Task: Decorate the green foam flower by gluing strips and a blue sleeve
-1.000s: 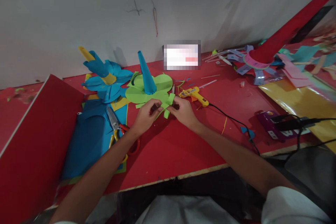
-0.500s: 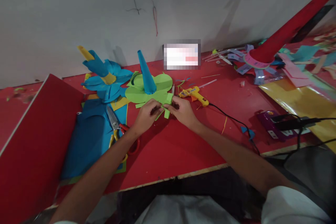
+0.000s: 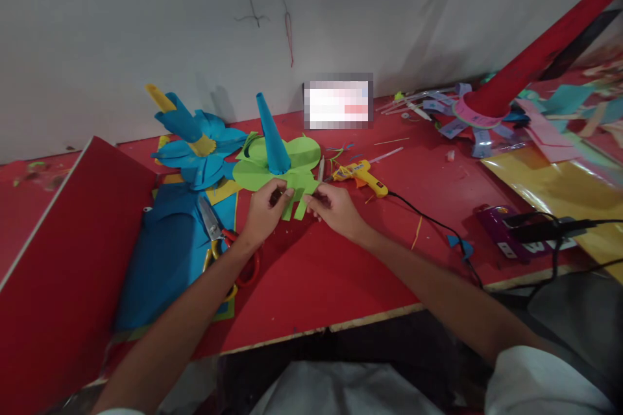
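Between my two hands is a light green fringed strip (image 3: 302, 185) with cut tabs hanging toward me. My left hand (image 3: 267, 207) pinches its left end, and my right hand (image 3: 338, 209) grips the right end. Just behind it lies a green petal shape (image 3: 304, 150) with a blue cone (image 3: 275, 142) standing on it. To the left sits a blue flower (image 3: 202, 149) with a yellow and blue tube rising from it. Scissors (image 3: 213, 224) with red handles and another yellow-handled pair rest beside my left forearm.
A yellow glue gun (image 3: 363, 176) lies right of my hands, its black cord running to a purple box (image 3: 511, 231). A red board (image 3: 63, 259) stands at the left beside blue sheets (image 3: 160, 259). A large red cone (image 3: 545, 45) leans at the right.
The green strip has been spread out between my hands, its tabs now hanging flat. My left hand has shifted slightly left; the hands are a little farther apart.
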`<state>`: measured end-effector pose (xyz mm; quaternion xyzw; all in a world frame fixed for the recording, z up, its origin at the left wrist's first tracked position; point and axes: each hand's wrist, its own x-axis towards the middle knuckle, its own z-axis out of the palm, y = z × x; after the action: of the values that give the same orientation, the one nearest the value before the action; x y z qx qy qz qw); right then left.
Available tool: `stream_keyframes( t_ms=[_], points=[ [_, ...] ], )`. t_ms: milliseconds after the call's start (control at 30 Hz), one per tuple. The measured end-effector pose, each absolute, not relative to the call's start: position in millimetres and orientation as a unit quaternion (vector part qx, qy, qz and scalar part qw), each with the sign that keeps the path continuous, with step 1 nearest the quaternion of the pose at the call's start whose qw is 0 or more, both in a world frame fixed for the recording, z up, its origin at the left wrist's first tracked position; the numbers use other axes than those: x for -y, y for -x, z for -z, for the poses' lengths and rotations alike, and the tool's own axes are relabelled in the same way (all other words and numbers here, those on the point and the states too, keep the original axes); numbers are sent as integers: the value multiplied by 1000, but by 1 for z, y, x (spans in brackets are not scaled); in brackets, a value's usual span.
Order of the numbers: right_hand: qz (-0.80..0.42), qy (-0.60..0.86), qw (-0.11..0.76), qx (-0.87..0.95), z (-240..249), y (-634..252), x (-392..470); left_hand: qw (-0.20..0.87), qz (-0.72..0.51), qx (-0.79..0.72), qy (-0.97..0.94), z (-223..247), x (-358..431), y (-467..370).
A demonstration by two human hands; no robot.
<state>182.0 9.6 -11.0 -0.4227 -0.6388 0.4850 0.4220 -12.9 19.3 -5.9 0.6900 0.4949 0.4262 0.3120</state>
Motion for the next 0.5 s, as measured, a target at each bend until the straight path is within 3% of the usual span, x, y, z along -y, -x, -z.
stream_keyframes(
  t_ms=[500],
  points=[
    [-503,408,410,642,7,-181,-8,335,-397,-446,-729,4,-15,9]
  ],
)
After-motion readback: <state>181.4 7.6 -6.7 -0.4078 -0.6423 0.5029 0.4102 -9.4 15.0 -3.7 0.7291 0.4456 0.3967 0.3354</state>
